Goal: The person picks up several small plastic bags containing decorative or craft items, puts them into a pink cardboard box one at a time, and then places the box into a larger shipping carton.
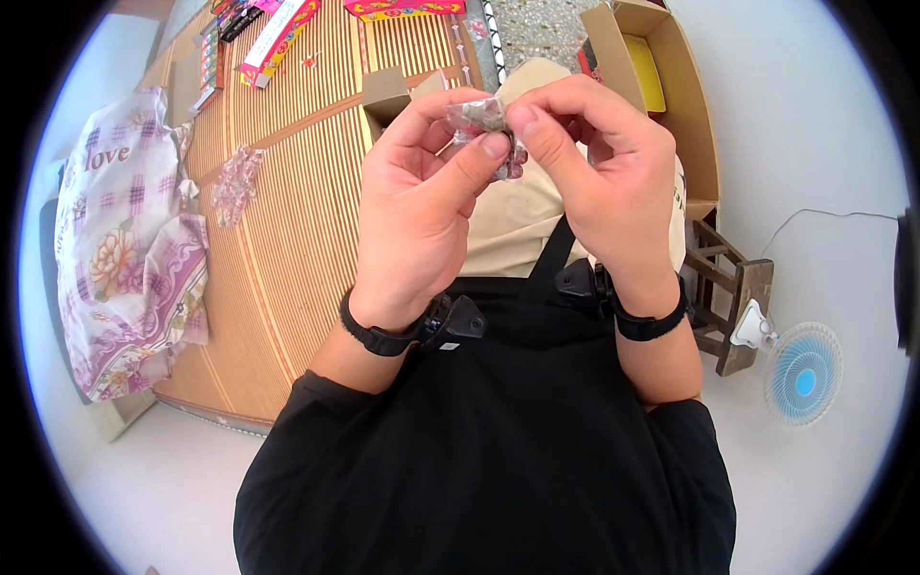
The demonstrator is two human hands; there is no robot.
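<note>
My left hand (428,180) grips a small clear plastic packet (478,115) between thumb and fingers, with small dark red and greyish pieces showing in or under it. My right hand (600,151) is raised beside it, thumb and forefinger pinched at the packet's right edge; its other fingers are curled and partly hidden. Behind my left hand stands an open cardboard box (384,93), mostly covered by the hand. To the left, a pile of small clear-wrapped pink and red pieces (238,185) lies on the striped mat (302,144).
Colourful pink and yellow boxes (280,39) lie at the mat's far side. A floral cloth (133,266) is at the left. At the right are a large open cardboard box (693,129), a wooden stool (744,309) and a small fan (803,381).
</note>
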